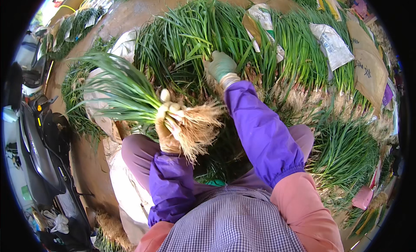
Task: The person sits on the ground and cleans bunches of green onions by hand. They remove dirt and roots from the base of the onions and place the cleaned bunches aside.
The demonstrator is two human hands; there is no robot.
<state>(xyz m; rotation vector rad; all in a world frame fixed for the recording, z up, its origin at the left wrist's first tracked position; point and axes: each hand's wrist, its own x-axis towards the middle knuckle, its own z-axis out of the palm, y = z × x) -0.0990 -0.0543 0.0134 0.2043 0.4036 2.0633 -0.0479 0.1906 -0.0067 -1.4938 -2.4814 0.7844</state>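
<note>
My left hand (165, 130), in a pale, soiled glove, is closed around a bunch of green garlic (126, 92). Its long leaves point to the upper left, and a thick tuft of pale roots (203, 125) hangs out to the right of the hand. Farther forward, my right hand (222, 66) wears a greenish glove. Its fingers grip a few garlic stalks (208, 50) at the front of a wide heap of green garlic (175, 34). The fingertips are partly hidden, and whether those stalks are free of the heap cannot be told.
Another loose heap of greens (347, 148) lies to my right. Rows of greens extend to the upper right, partly covered by white sacks (331, 45) and a brown sheet (370, 63) bearing writing. A motor scooter (42, 148) stands at the left. A pink object (362, 198) lies at lower right.
</note>
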